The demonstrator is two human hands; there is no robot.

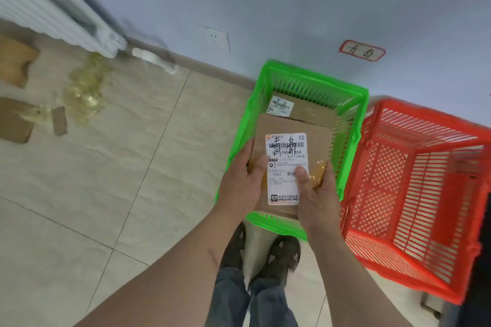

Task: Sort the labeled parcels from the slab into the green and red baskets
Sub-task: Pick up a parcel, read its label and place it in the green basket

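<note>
I hold a flat brown cardboard parcel (292, 130) with a white shipping label over the green basket (313, 74). My left hand (243, 180) grips its left edge, thumb on top. My right hand (316, 188) grips its lower right part, thumb pressed on the label. Another labeled brown parcel (305, 110) lies inside the green basket, partly hidden under the held one. The red basket (414, 194) stands right beside the green one, with no parcel visible in it.
A red-bordered paper label (362, 50) is stuck on the wall above the baskets. Cardboard pieces (16, 119) and crumpled yellowish wrapping (85, 87) lie on the tiled floor at the left. A white radiator (39, 8) runs along the left wall. My shoes (265, 249) stand below the basket.
</note>
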